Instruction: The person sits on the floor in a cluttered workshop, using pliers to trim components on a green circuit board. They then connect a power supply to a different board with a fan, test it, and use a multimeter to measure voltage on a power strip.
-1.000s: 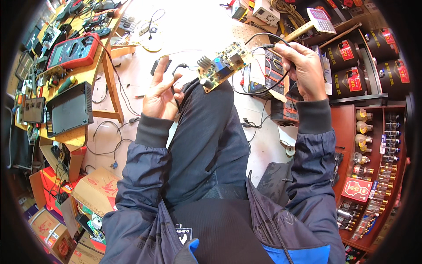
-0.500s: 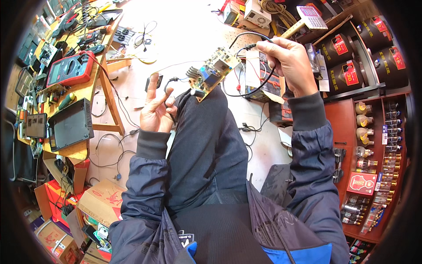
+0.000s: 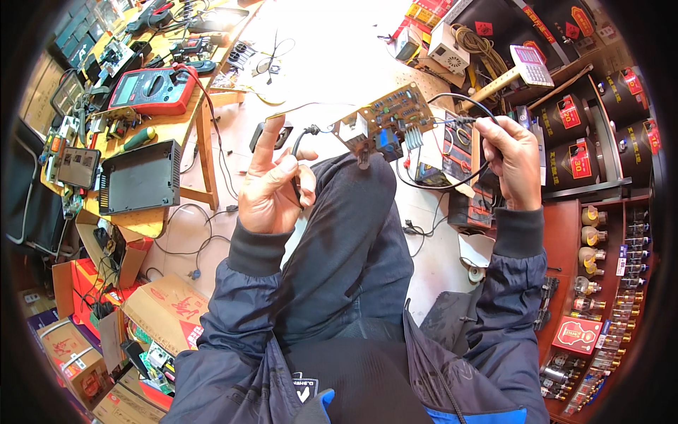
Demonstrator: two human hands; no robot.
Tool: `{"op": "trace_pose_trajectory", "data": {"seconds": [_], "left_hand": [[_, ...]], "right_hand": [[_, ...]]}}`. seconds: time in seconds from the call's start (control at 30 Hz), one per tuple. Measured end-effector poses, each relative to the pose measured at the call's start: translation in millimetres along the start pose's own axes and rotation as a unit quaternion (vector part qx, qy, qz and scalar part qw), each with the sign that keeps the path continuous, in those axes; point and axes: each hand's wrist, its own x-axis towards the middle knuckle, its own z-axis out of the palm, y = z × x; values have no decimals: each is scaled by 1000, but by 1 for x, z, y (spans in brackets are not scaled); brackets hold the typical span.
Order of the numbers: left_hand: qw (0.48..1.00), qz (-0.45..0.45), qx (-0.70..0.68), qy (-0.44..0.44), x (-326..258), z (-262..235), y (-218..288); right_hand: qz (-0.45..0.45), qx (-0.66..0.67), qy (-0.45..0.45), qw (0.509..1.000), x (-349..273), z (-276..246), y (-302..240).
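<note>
A bare circuit board point(image 3: 399, 116) hangs tilted just above my knee, carrying a blue block, a finned metal heatsink and many small parts. Black cables leave it on both sides. My right hand point(image 3: 514, 159) is closed, pinching the black cable point(image 3: 462, 121) at the board's right; that cable loops round below the hand. On the other side, my left hand point(image 3: 274, 184) has its index finger raised and the thumb and other fingers curled around the left black cable point(image 3: 299, 145). A thin wire runs from near that index fingertip toward the board.
To the left, a wooden bench point(image 3: 159, 219) holds a red multimeter point(image 3: 152, 90), a green-handled screwdriver point(image 3: 139, 139) and a black plastic casing point(image 3: 140, 177). Cardboard boxes point(image 3: 166, 311) stand below it. Loose cables lie on the floor. A red cabinet point(image 3: 565, 247) with small bottles is at right.
The board has turned over and swung to the right, showing a different side and its heatsink now at the right. My hands have shifted right and slightly down in view with the cables.
</note>
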Motion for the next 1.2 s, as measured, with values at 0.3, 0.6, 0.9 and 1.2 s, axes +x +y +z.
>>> {"op": "trace_pose_trajectory", "data": {"seconds": [0.3, 0.6, 0.9, 1.2], "left_hand": [[999, 4, -6, -33, 12, 15, 6], [998, -12, 58, -18, 57, 7, 5], [988, -76, 133, 37, 137, -39, -10], [976, -155, 57, 140, 194, -164, -57]], "right_hand": [[2, 17, 11, 1000, 0, -8, -6], [-19, 20, 23, 999, 39, -1, 10], [52, 71, -16, 996, 134, 16, 94], [99, -49, -51, 993, 242, 77, 246]]}}
